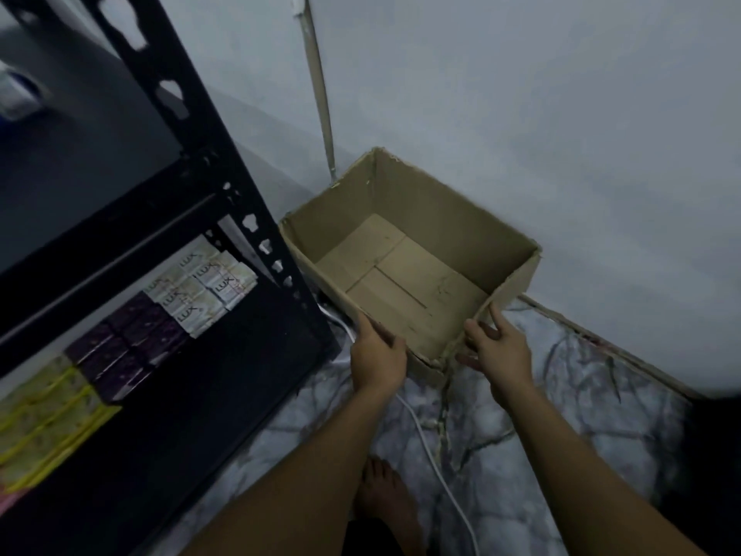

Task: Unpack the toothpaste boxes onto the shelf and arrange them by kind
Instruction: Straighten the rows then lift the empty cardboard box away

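An open brown cardboard carton stands on the floor against the wall, with nothing visible inside it. My left hand grips its near left rim. My right hand holds the near right corner, fingers over the edge. On the black shelf to the left lie grouped small boxes: white ones marked LUX at the back, dark purple ones in the middle, yellow-green ones nearest the front left.
The black metal rack post rises just left of the carton. A white cable runs across the marble-patterned floor. My bare foot stands below the hands. A conduit climbs the wall corner behind the carton.
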